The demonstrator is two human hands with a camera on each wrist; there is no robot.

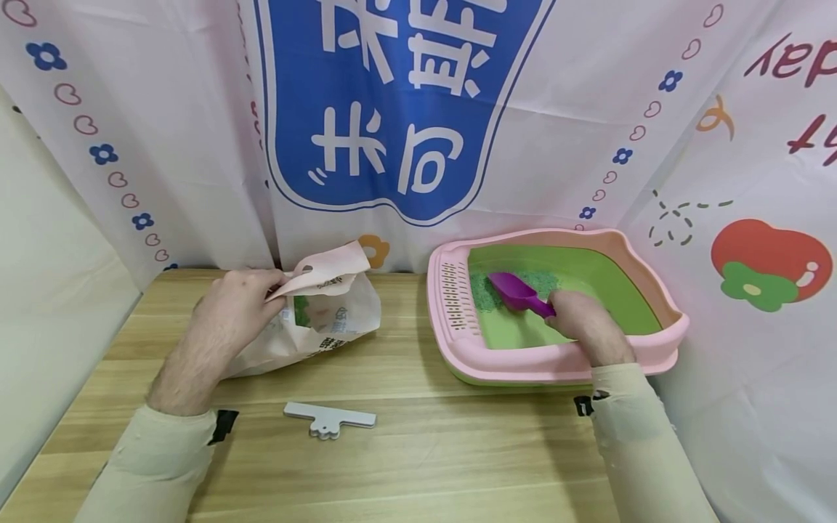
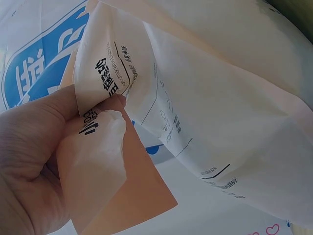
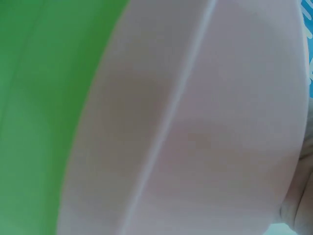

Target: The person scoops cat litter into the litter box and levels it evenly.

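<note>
My left hand [image 1: 240, 301] pinches the torn top edge of a white cat litter bag [image 1: 356, 314], which lies slumped on the table. In the left wrist view, thumb and fingers hold the bag's folded flap [image 2: 146, 196], its peach inner side showing. Over the pink rim of a litter box [image 1: 523, 361] reaches my right hand [image 1: 578, 319], gripping the handle of a purple scoop [image 1: 513, 289]. The scoop's head rests at a thin patch of green granules [image 1: 485, 294] on the box's green floor. Mostly the rim and green side [image 3: 29, 122] fill the right wrist view; the scoop is hidden there.
A white bag clip [image 1: 330, 418] lies on the wooden table [image 1: 431, 465] in front of the bag. Slots pierce the litter box's left ledge [image 1: 451, 290]. Printed cloth [image 1: 556, 160] hangs close behind the table and along its right side.
</note>
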